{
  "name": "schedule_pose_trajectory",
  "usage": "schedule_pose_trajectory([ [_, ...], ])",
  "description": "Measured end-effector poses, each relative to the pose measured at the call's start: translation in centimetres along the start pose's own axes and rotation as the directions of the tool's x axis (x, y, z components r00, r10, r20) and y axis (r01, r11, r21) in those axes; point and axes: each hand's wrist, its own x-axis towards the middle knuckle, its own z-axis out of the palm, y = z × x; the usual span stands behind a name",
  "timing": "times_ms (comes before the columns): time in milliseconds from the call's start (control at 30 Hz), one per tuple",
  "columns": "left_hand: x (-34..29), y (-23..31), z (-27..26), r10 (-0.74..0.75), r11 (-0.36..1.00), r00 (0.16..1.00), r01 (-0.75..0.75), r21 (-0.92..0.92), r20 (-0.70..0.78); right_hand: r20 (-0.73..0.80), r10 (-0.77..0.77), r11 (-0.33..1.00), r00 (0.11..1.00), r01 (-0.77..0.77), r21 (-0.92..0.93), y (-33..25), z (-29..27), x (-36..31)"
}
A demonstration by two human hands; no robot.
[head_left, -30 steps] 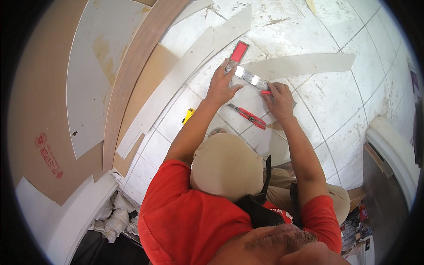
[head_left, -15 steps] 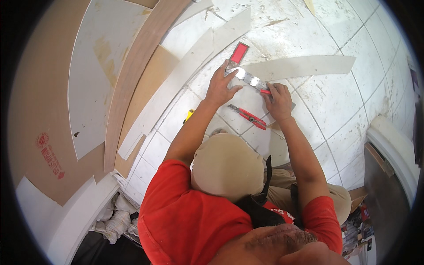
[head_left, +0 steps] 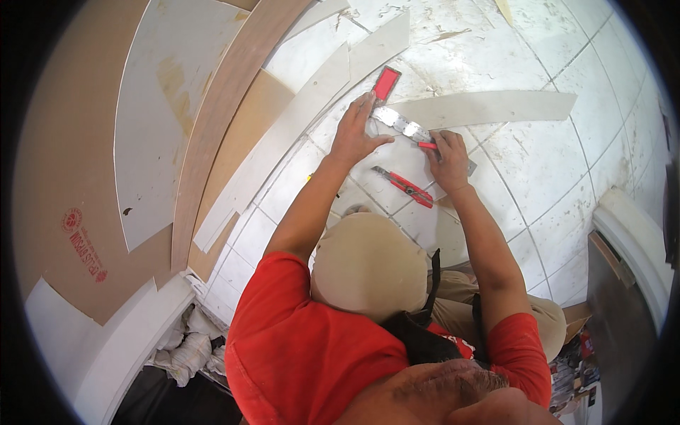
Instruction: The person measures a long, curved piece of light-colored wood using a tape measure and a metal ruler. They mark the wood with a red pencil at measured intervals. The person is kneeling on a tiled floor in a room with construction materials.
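Note:
A try square with a red handle point(head_left: 386, 83) and a shiny metal blade point(head_left: 401, 121) lies on the tiled floor between my hands. My left hand point(head_left: 354, 132) rests its outstretched fingers where handle and blade meet, the thumb spread apart. Over the blade's other end, my right hand point(head_left: 450, 159) pinches a small red stick point(head_left: 427, 145), pencil-like; most of it is hidden by the fingers. The grey blade tip shows past that hand. Nearer to me lies a red utility knife point(head_left: 407, 188) with its blade end pointing left.
A pale board strip point(head_left: 496, 106) lies beyond the square. Long board strips point(head_left: 283, 134), a brown plank point(head_left: 205, 120) and large sheets point(head_left: 152, 113) cover the left side. A dark panel point(head_left: 623, 283) leans at the right. A yellow object point(head_left: 309, 177) is mostly hidden by my left forearm.
The whole view has shifted slightly. My left forearm covers more of the yellow object. Both hands stay in about the same place on the square.

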Motion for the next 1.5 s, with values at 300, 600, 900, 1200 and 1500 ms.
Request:
schedule_pose_trajectory([
  [300, -0.3, -0.5, 0.3, 0.067, 0.997, 0.997, -0.065, 0.048, -0.039, -0.003, -0.005, 1.0, 1.0, 0.005, 0.017, -0.3, -0.2, 0.1],
  [600, -0.6, -0.7, 1.0, 0.082, 0.996, 0.995, -0.08, 0.037, -0.056, -0.005, -0.034, 0.999, 0.999, 0.034, -0.025, -0.2, -0.4, -0.5],
  [900, -0.5, 0.0, 0.7, 0.087, 0.993, 0.996, -0.084, 0.08, -0.031, -0.049, -0.022, 0.999, 0.999, 0.02, -0.041, -0.5, -0.4, -0.3],
  [1200, -0.9, -0.2, 0.7, -0.057, 0.997, 0.998, 0.055, -0.051, -0.032, 0.022, 0.013, 0.997, 1.0, -0.011, -0.081, -1.0, -0.2, -0.4],
  [1500, -1.0, -1.0, 1.2, -0.029, 0.979, 0.991, 0.001, -0.205, -0.133, -0.066, 0.126, 0.978, 0.99, -0.113, 0.175, -1.8, -0.7, 0.6],
])
